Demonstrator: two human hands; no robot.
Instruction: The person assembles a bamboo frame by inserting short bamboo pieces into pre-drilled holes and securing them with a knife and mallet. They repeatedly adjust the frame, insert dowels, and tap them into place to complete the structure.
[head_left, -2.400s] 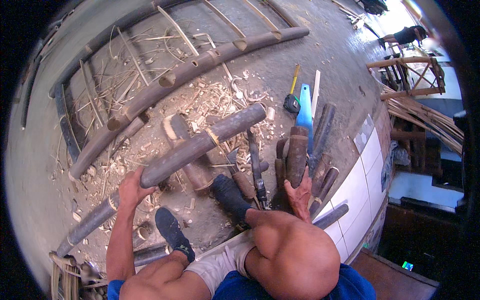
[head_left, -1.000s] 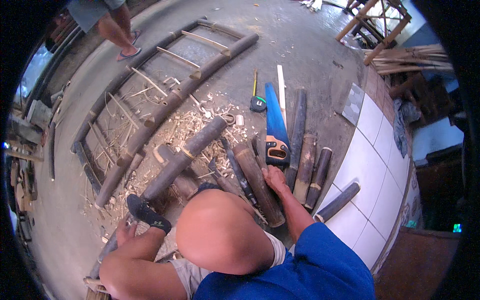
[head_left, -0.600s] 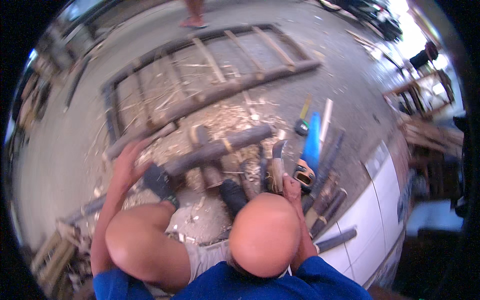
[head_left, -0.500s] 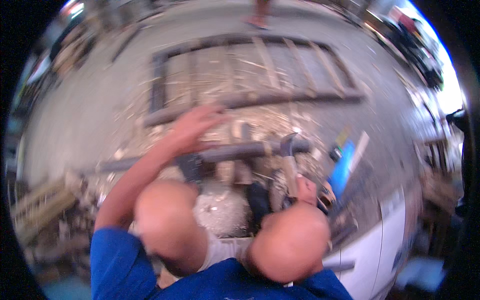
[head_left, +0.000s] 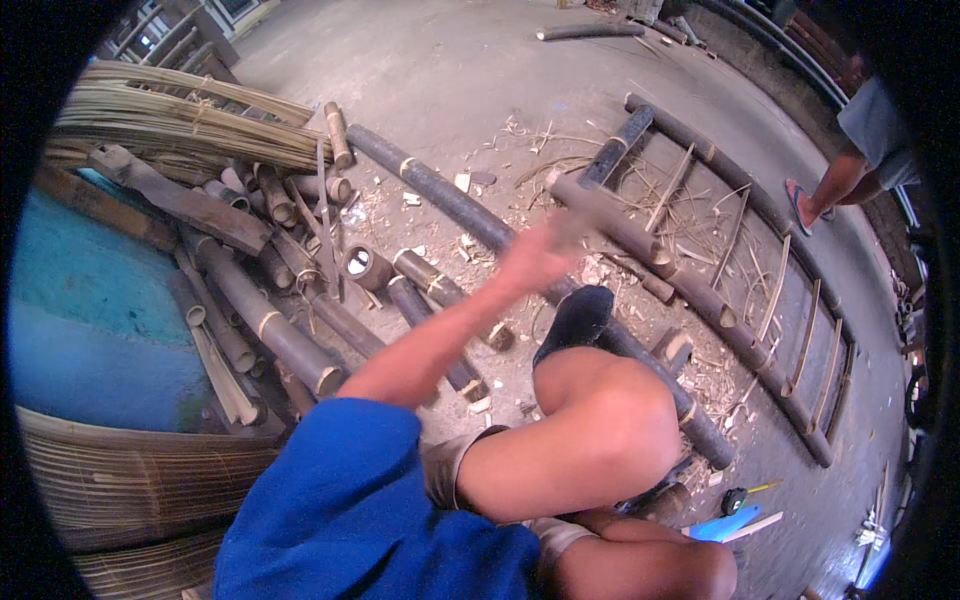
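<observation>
My left hand [head_left: 540, 258] is stretched forward over a long dark bamboo pole [head_left: 450, 195] lying on the floor. Its fingers are smeared by motion near the close rail of a ladder-like bamboo frame [head_left: 745, 330], so I cannot make out whether they grip anything. My foot in a dark covering [head_left: 578, 322] is set against the long pole. My right hand is hidden behind my raised knee [head_left: 630, 420], and no tool shows there. Short cut bamboo lengths [head_left: 432, 335] lie beside my left forearm.
Cut bamboo pieces [head_left: 290, 350], a wooden beam [head_left: 180, 200] and bundled strips [head_left: 180, 120] are heaped at left. Shavings litter the floor. A tape measure [head_left: 735, 500] and a blue object [head_left: 722, 525] lie at lower right. Another person [head_left: 870, 140] stands beyond the frame.
My view has swung left, bringing the bamboo heap in and shifting the frame rightward. My left hand still reaches forward. My right hand, earlier around a bladed tool's handle, has gone out of sight.
</observation>
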